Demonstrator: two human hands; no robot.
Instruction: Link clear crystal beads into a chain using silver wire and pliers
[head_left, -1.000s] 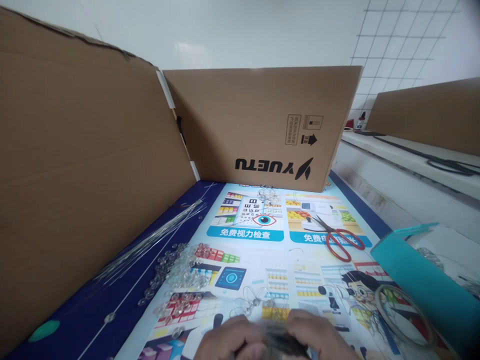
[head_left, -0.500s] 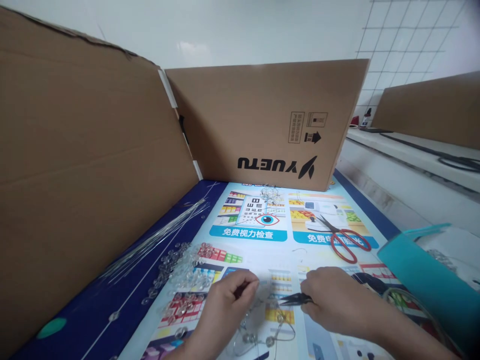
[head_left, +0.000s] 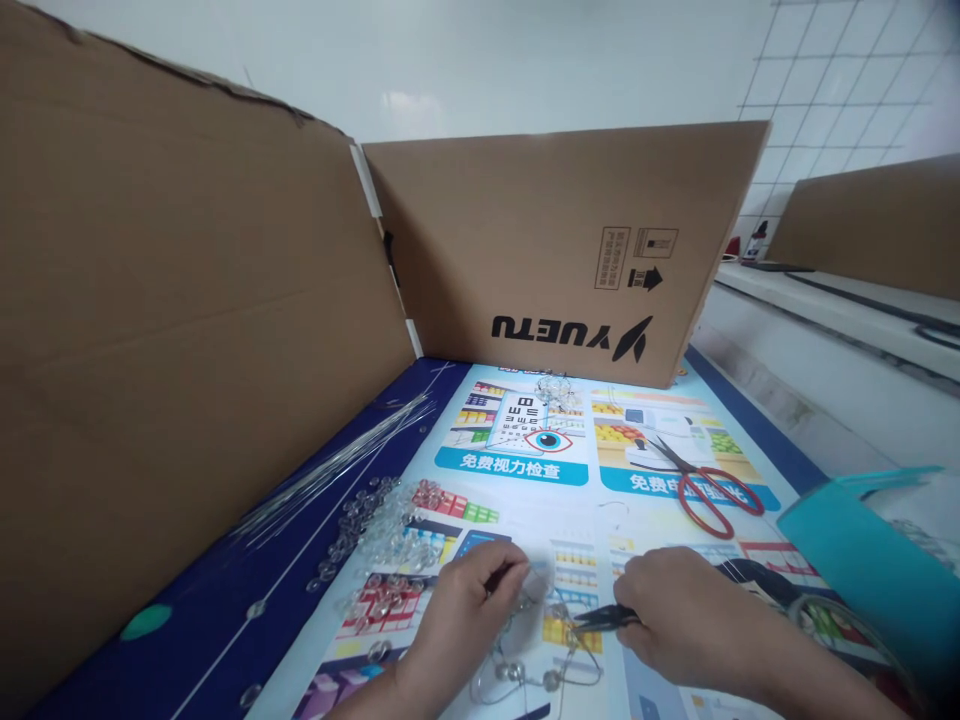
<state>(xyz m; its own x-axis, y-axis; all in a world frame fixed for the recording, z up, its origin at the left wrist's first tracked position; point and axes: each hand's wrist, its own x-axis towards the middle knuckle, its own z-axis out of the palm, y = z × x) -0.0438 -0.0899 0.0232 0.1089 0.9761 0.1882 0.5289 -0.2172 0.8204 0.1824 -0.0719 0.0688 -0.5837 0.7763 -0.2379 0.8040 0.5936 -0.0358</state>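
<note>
Crosswise, the pliers (head_left: 602,619) clasped in my right hand (head_left: 667,600) point left at the beaded wire (head_left: 552,681), near and between my hands, its far side seemingly pinched by my closer left hand (head_left: 476,595).

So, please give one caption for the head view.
Left hand at beaded wire, right hand holding pliers, scissors lying beyond.

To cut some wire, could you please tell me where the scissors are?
In the head view, the red-handled scissors lie right of centre, beyond the right hand and left of the turquoise box.
</note>
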